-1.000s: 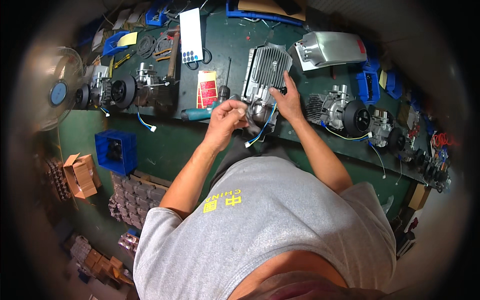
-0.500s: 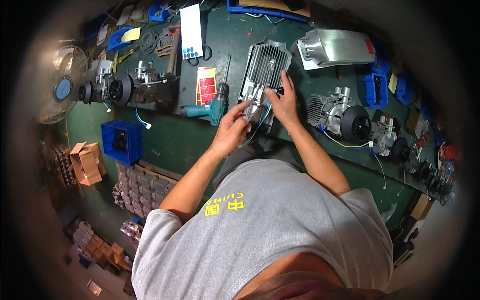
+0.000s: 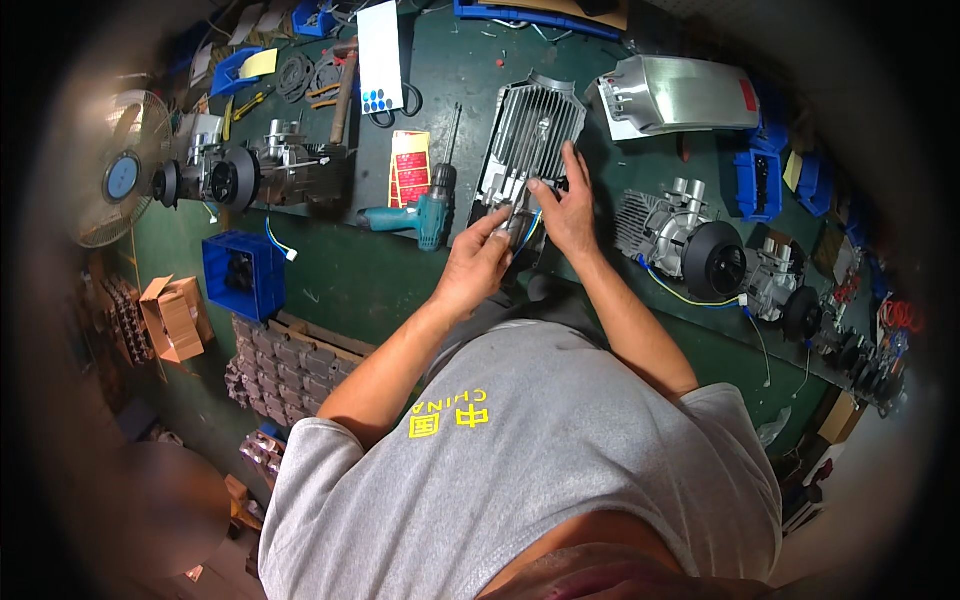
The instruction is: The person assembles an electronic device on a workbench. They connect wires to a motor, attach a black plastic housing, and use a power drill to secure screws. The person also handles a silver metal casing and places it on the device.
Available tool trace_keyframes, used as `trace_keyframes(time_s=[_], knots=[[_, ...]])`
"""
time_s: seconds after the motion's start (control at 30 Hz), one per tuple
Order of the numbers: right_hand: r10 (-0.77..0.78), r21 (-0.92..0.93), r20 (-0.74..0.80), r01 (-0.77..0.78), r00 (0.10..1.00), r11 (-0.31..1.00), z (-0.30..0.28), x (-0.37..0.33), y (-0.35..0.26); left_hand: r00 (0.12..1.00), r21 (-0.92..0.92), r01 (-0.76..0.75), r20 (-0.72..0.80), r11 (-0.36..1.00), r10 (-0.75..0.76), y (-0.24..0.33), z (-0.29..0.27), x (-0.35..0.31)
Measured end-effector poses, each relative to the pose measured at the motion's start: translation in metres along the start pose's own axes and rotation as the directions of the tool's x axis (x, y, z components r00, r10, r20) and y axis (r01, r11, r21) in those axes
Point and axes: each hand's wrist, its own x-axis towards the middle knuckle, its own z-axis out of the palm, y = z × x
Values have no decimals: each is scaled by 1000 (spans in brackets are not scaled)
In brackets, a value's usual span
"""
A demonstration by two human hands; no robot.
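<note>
A grey metal heater body with long cooling fins [image 3: 540, 125] lies on the bench in front of me, its lower end toward me. My left hand [image 3: 475, 262] is at that lower end, index finger and thumb drawn close together over it; what they pinch is hidden. Blue and pale wires [image 3: 533, 228] run out of the lower end, passing close to the left fingertips. My right hand [image 3: 568, 212] rests along the body's right edge with its fingers stretched out. Its thumb touches the top near where the wires emerge.
Left of the body lie a teal power drill [image 3: 425, 212], red-and-yellow label sheets [image 3: 408, 168] and a hammer [image 3: 343, 98]. Heater units with black fans [image 3: 712, 258] stand on both sides. A silver cover [image 3: 685, 95] lies at back right. A blue crate [image 3: 243, 275] sits at lower left.
My left hand has shifted slightly right and up, closer to the wires, and its fingers have drawn in. The right hand stays against the body. Less of the wires shows now.
</note>
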Motion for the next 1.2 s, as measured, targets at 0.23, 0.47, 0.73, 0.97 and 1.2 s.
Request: trace_keyframes(time_s=[0.23, 0.47, 0.73, 0.97, 1.2], knots=[[18, -19, -3, -18, 1000, 1000, -1, 0, -1, 997, 100, -24, -71, 995, 31, 2, 13, 2], [7, 9, -20, -6, 1000, 1000, -1, 1, 2, 986, 298, -132, -58, 945, 156, -4, 16, 11], [-13, -64, -6, 12, 1000, 998, -5, 1, -4, 961, 555, -194, -60, 809, 271, -4, 22, 18], [-47, -183, -14, 43, 999, 982, -9, 2, -12, 953, 608, -179, -90, 774, 290, -2, 27, 19], [-50, -208, -13, 46, 999, 977, -11, 1, -14, 944, 653, -176, -99, 736, 314, 7, 29, 18]])
